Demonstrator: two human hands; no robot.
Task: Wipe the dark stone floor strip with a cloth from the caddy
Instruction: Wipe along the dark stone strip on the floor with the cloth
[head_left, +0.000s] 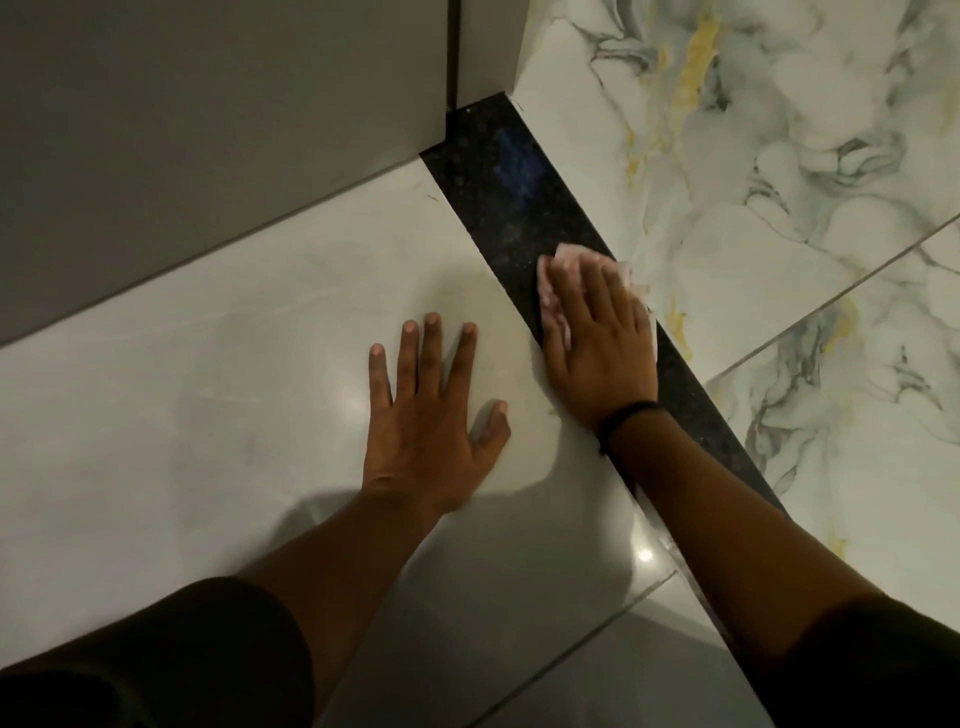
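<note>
A dark speckled stone strip (498, 176) runs diagonally across the floor from the upper middle to the lower right. My right hand (597, 343) lies flat on it, pressing a pale pink cloth (550, 275) onto the stone; the cloth's edges show around my fingertips. A black band circles that wrist. My left hand (431, 410) rests palm down with fingers spread on the plain light tile (208, 389) left of the strip, holding nothing. No caddy is in view.
A grey wall or door panel (208, 130) rises at the upper left, meeting the strip's far end. White marble-pattern tiles with grey and gold veins (779, 182) cover the floor right of the strip. A bluish smear marks the strip's far part.
</note>
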